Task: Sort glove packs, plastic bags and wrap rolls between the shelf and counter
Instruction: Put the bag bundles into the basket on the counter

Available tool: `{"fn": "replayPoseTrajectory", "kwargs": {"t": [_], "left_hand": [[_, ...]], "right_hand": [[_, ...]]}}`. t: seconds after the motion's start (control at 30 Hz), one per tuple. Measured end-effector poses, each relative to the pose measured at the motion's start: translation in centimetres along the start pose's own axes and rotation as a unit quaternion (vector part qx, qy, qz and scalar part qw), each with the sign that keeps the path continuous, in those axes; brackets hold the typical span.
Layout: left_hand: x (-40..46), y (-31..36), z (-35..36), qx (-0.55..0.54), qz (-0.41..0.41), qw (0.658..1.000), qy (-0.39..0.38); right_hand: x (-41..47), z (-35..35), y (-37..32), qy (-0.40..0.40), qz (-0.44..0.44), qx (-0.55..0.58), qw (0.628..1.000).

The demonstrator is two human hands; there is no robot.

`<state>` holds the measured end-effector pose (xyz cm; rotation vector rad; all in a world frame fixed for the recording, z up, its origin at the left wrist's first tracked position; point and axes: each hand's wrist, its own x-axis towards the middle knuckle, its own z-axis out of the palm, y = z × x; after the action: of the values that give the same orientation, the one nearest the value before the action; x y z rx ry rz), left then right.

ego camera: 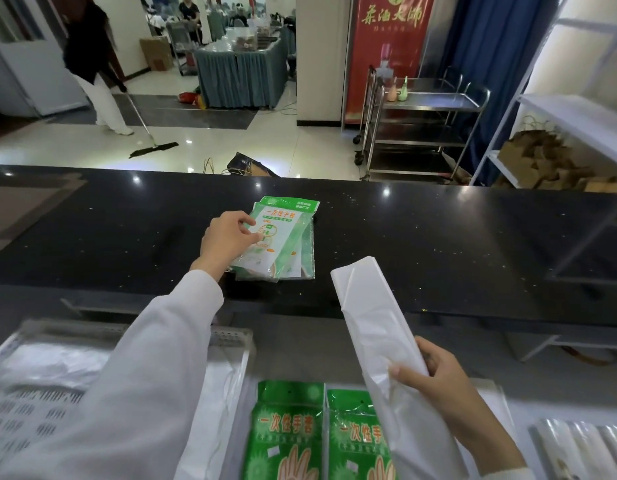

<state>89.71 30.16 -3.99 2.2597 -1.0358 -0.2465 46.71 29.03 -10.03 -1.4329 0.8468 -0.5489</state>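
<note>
On the black counter point(438, 244) lies a small pile of green-and-white glove packs point(286, 237). My left hand point(227, 237) reaches over it and pinches the top pack at its left edge. My right hand point(442, 382) grips a long folded bundle of white plastic bags point(373, 320), held tilted above the counter's near edge. Below, on the white shelf point(501, 403), two green glove packs point(286, 431) lie side by side. Clear plastic bags point(50, 362) sit on the shelf at the left, and wrapped rolls point(577, 448) at the lower right.
Beyond the counter a person mops the tiled floor point(102, 71). A steel trolley point(421, 123) stands at the back right beside a white rack point(560, 109) holding brown paper bags. A bag lies on the floor just behind the counter point(251, 164).
</note>
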Motion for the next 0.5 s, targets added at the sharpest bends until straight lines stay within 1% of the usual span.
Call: {"fn": "replayPoseTrajectory", "kwargs": {"t": [0.17,0.27,0.33,0.5], "left_hand": [[-3.8,0.2,-1.4,-0.029,0.037,0.999,0.022],[-7.2,0.1,-2.0,-0.072,0.053,0.995,0.044],[-9.9,-0.2,-2.1,-0.104,0.047,0.992,0.06],[-16.7,-1.3,-1.3,-0.145,0.032,0.985,0.09]], "right_hand": [[-1.0,0.9,-0.1,-0.004,-0.004,-0.004,1.0],[-1.7,1.6,0.0,-0.014,-0.002,-0.001,1.0],[-2.1,2.2,0.1,-0.027,0.0,0.002,1.0],[-2.7,4.2,0.6,-0.052,0.01,0.004,0.999]]}}
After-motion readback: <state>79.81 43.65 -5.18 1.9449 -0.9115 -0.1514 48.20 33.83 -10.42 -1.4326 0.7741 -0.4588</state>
